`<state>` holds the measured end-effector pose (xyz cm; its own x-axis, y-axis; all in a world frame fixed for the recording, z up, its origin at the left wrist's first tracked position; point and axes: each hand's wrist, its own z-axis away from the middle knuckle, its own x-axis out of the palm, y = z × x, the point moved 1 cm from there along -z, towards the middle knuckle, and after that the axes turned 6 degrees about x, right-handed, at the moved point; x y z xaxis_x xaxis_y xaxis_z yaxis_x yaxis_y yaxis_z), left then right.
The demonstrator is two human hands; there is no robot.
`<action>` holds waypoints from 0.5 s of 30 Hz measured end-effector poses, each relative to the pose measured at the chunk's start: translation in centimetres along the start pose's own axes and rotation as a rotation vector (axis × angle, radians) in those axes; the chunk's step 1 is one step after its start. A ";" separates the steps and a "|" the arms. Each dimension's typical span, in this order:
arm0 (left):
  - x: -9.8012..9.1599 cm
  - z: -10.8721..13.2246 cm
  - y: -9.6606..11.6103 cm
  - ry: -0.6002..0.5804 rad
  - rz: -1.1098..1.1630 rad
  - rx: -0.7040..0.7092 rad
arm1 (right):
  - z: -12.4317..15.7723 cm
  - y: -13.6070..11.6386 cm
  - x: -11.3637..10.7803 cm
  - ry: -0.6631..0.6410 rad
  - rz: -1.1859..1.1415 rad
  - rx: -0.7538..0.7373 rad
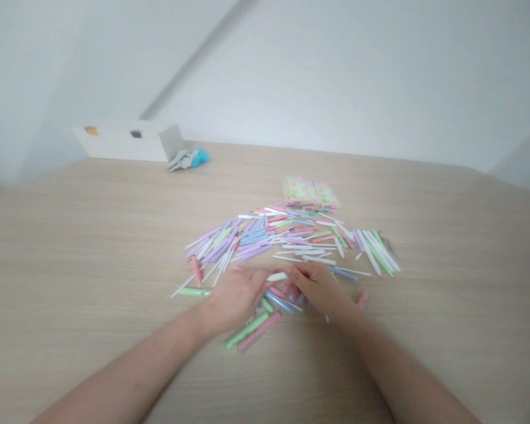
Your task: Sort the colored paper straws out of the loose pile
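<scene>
A wide scatter of pastel pen barrels and caps (287, 235) in pink, green, blue, purple and white lies on a light wooden table (92, 247). My left hand (236, 294) and my right hand (320, 285) rest on the near edge of the pile, fingertips meeting around a white piece (277, 276). Both hands have curled fingers closed over pen parts. Pink and green barrels (254, 330) stick out under my left hand. A pink and blue piece (282, 297) lies between the two hands.
A small pastel packet (309, 193) sits just behind the pile. At the far left stands a white box (128, 140) with a grey and blue cloth-like thing (188, 159) beside it. A white wall rises behind the table.
</scene>
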<state>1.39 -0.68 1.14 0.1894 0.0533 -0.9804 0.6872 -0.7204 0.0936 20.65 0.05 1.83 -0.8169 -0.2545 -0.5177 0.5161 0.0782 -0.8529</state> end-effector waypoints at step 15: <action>0.3 0.0 -0.2 0.022 0.045 -0.005 | -0.2 0.1 -0.1 0.052 -0.214 0.050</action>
<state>1.32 -0.49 0.81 0.2355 0.0363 -0.9712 0.6811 -0.7190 0.1383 20.74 0.30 1.82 -0.9207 -0.2096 -0.3292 0.3407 -0.0205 -0.9399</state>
